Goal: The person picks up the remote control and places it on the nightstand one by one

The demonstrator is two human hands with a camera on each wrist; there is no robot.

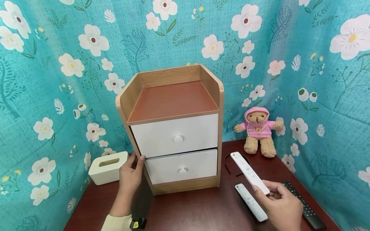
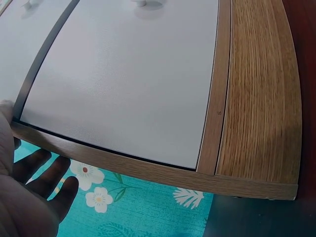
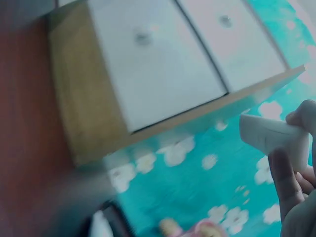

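Note:
A small wooden cabinet with two white drawers stands in the middle of the table. At its left side is my left hand, thumb on the front edge and fingers behind the side panel. In the left wrist view the left hand shows its fingers spread beyond the wooden edge. My right hand holds a white remote control by its near end, raised over the table. A second white remote control lies just below it. The right wrist view shows the held remote control between thumb and fingers.
A cream tissue box stands left of the cabinet. On the right sit a teddy bear in a pink hoodie and a black remote control. A thin dark band lies behind the held remote. Flowered teal cloth surrounds the table.

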